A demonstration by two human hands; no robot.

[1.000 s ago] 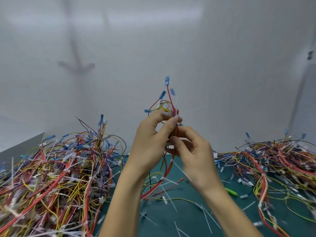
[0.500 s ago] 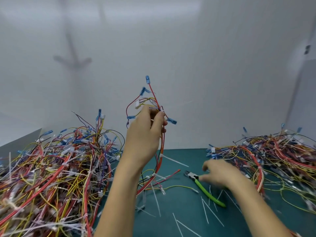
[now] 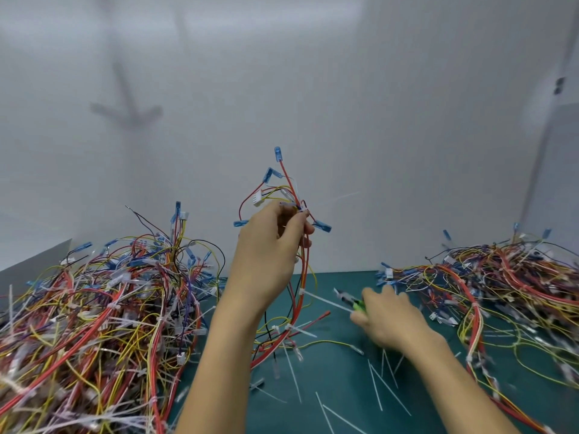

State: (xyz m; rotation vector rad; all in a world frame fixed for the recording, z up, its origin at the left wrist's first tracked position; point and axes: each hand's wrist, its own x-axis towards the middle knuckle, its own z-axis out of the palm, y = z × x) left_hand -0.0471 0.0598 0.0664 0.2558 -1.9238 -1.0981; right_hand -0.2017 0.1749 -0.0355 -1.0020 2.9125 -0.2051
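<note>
- Farthest left, a loose pile of harnesses (image 3: 103,308) covers the bench (image 3: 338,377).
- Left hand (image 3: 269,255) holds the wire harness (image 3: 302,270) upright above the bench, fingers pinching it just below its blue terminals. Light and floppy, it likely handles best gripped at the tied trunk, not by single strands.
- Right hand (image 3: 391,317) lies low on the bench, fingers curled round the green-handled cutters (image 3: 358,305), though blurred.

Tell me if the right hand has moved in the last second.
Yes. The right hand left the harness and dropped down-right to the mat, beside the right pile, gripping the cutters.
</note>
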